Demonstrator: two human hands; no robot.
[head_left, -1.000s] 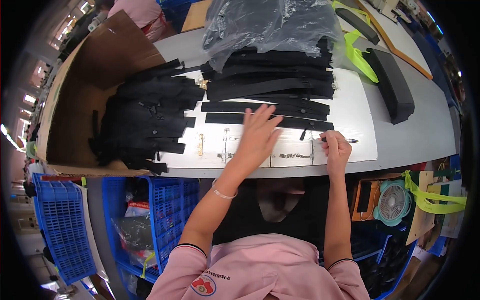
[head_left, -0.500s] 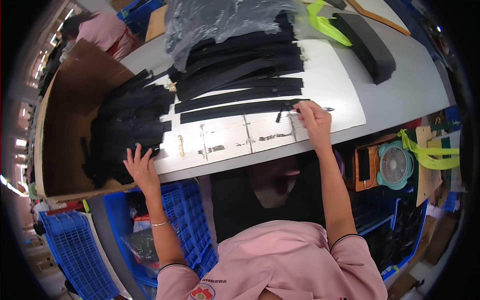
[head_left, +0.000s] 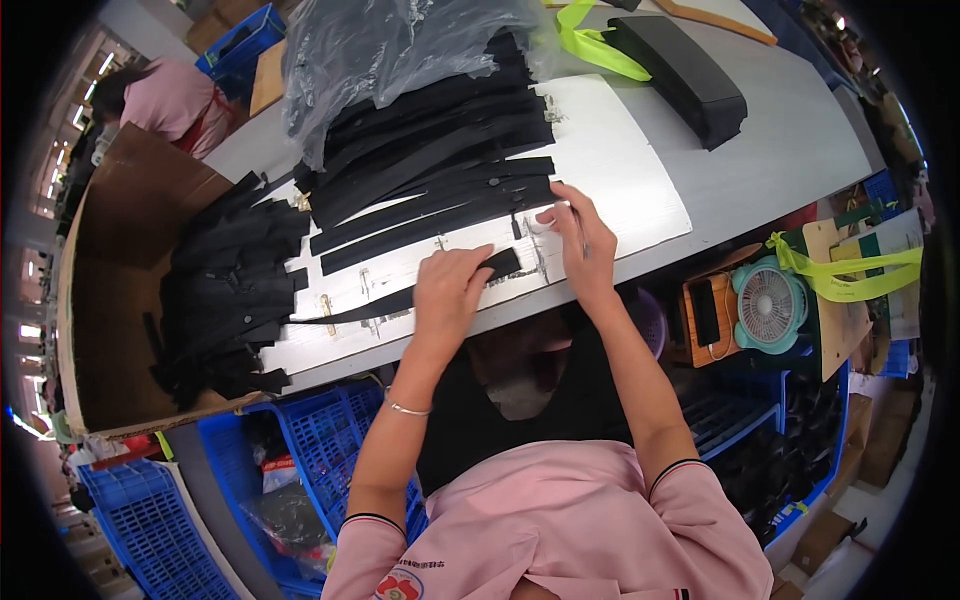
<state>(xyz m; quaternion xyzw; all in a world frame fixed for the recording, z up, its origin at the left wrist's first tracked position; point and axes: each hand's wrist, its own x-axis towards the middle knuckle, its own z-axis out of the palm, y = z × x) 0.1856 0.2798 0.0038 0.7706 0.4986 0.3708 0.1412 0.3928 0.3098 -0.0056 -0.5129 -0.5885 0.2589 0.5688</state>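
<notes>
My left hand (head_left: 449,292) is closed on a black fabric strip (head_left: 380,304), which slants over the white board from the pile on the left. The strip's free end sticks out to the right of my fingers. My right hand (head_left: 585,243) is at the right ends of the laid-out strips (head_left: 425,222), index finger and thumb toward them. A slim pen (head_left: 586,246) seems tucked in that hand, mostly hidden by the fingers. One laid strip carries a small round dark button-like piece, with a short black tab below it.
A cardboard box (head_left: 115,270) with a heap of black strips (head_left: 225,285) stands left. Clear plastic (head_left: 390,60) covers the far strips. Beyond the white board (head_left: 630,170) lies a long black case (head_left: 680,80). A small fan (head_left: 770,305) is at the right; blue crates (head_left: 160,520) stand below.
My left hand has gone from the heap to the board's front, bringing a strip along. My right hand's index finger has extended along the laid strips' ends. The view has shifted.
</notes>
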